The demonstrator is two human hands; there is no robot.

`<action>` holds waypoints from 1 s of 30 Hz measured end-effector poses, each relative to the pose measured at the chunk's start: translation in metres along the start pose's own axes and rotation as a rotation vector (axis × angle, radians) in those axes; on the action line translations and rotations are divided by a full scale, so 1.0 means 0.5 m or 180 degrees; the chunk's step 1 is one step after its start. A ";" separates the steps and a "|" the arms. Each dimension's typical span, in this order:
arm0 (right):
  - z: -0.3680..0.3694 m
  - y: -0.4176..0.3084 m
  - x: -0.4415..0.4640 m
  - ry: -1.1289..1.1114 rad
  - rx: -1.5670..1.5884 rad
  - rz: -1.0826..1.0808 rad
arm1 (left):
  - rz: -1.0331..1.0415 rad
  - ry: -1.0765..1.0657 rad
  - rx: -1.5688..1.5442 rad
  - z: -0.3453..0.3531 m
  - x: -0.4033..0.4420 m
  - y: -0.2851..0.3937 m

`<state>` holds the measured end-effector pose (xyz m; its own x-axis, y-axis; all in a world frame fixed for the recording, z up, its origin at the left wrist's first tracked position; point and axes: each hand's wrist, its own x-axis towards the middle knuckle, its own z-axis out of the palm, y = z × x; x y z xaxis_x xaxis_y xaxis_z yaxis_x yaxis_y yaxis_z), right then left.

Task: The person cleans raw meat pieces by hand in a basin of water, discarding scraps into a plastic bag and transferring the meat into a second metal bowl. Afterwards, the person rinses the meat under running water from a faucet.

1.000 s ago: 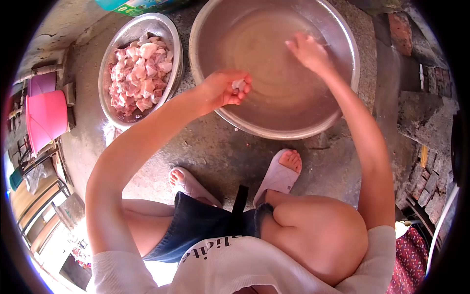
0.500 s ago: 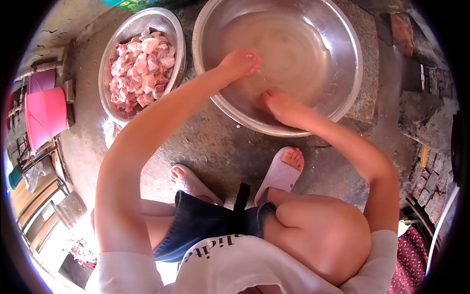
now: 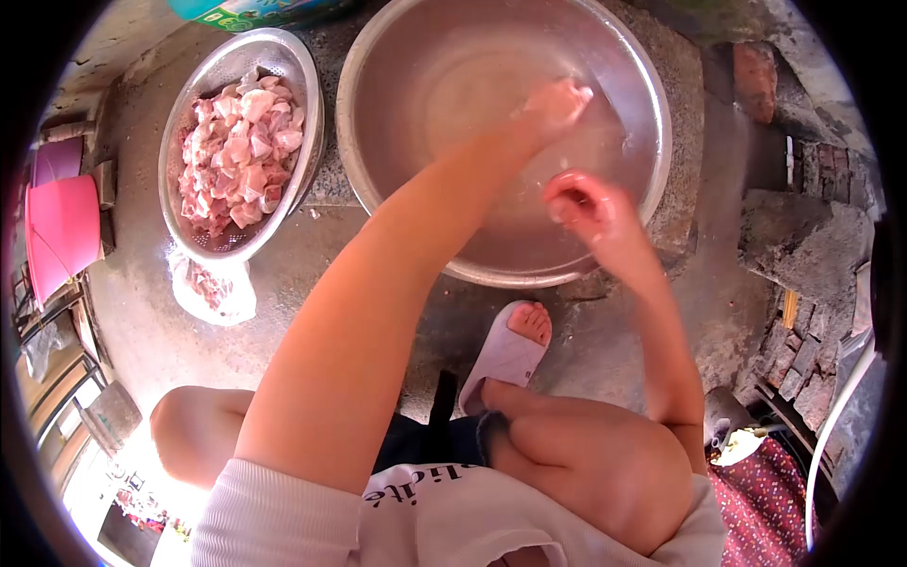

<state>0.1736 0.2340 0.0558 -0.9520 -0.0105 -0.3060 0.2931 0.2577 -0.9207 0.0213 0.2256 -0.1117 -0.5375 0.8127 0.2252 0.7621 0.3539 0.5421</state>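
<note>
A wide steel basin [image 3: 359,142] holds cloudy water [image 3: 472,104]. My left hand [image 3: 557,102] is over the water toward the basin's far right side, its fingers smeared by motion. Nearer to me, by the right part of the rim, my right hand [image 3: 605,210] is raised above the water. Its wet, reddened fingers curl toward the thumb, and the hollow between them shows no object. Left of the basin, a perforated steel colander [image 3: 173,194] is heaped with chopped raw meat [image 3: 241,156], which neither hand touches.
A clear plastic bag with bits of meat [image 3: 213,288] lies on the concrete floor below the colander. Behind is a green-blue package [image 3: 255,11]. A pink bucket [image 3: 61,231] stands far left. Bricks [image 3: 754,83] and rubble line the right side.
My left hand has swung right across the basin. My right hand has come up out of the water. The view has shifted, bringing the plastic bag more fully into sight.
</note>
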 end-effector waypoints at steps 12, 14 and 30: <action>-0.027 -0.049 -0.013 0.0807 0.0355 -0.0663 | -0.2855 -0.2302 -0.4852 -0.270 -0.212 0.123; -0.015 -0.027 -0.001 0.0521 -0.0551 -0.0926 | -0.3704 -0.1641 -0.5398 -0.345 -0.214 0.161; 0.055 0.170 0.162 -0.0646 -0.2719 -0.0824 | -0.2720 -0.1272 -0.3041 -0.559 -0.292 0.041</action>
<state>0.1239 0.2285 -0.0540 -0.9213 -0.3163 -0.2261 -0.1694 0.8499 -0.4989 0.0146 -0.0149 0.0930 -0.4486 0.6373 -0.6266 -0.3939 0.4884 0.7787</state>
